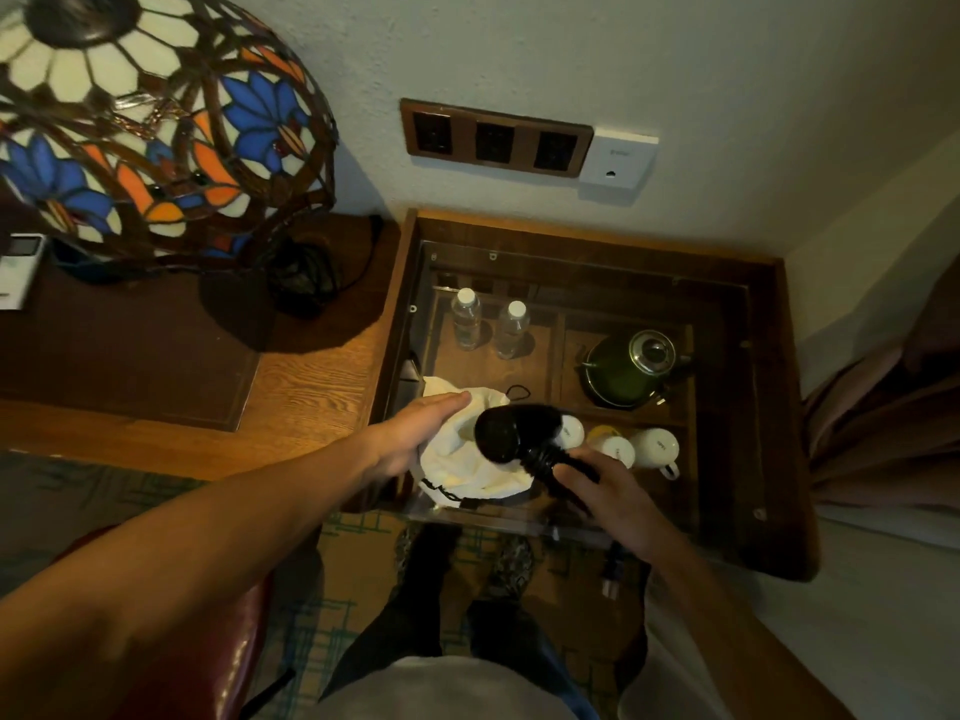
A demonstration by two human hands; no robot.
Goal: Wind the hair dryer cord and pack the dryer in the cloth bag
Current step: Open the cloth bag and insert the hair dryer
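Observation:
A black hair dryer [511, 432] hangs over the mouth of a white cloth bag [467, 467] that lies on the glass top of a low wooden table [769, 418]. Its cord is wound around the handle [550, 459]. My right hand [608, 491] grips that wrapped handle, and the plug [613, 574] dangles below the hand. My left hand [415, 433] rests flat on the bag's left side with the fingers stretched out. A black drawstring [441, 493] shows at the bag's near edge.
Under the glass stand two water bottles [491, 324], a green kettle [631, 368] and white mugs [652, 449]. A stained-glass lamp [156, 122] stands on the wooden desk [311, 387] to the left. Wall sockets [493, 137] sit above the table.

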